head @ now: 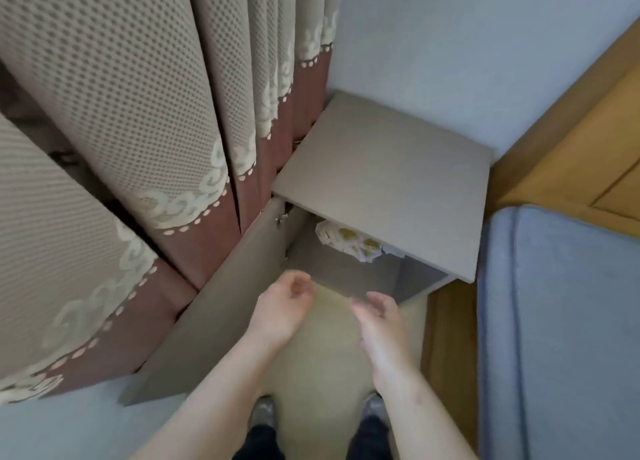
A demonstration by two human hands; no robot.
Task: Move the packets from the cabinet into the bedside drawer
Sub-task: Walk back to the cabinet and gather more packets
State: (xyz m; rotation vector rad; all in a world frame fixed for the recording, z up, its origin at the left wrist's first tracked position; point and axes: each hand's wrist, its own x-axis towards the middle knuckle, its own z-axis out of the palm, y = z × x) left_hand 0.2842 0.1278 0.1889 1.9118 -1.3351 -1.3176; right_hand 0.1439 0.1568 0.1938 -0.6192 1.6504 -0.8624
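A grey bedside cabinet (pixel 388 169) stands against the wall, its door (pixel 214 307) swung open to the left. Inside, just under the top panel, lie white packets with yellow print (pixel 349 240), partly hidden by the top. My left hand (pixel 280 307) hovers in front of the opening with loosely curled fingers and holds nothing. My right hand (pixel 381 324) is beside it, fingers relaxed and empty. Both hands are below the packets and apart from them. No drawer shows.
Patterned beige and maroon curtains (pixel 145 141) hang on the left, close to the open door. A blue mattress (pixel 561 321) and a wooden bed frame (pixel 588 137) stand on the right. My feet (pixel 318 414) are on the floor in front of the cabinet.
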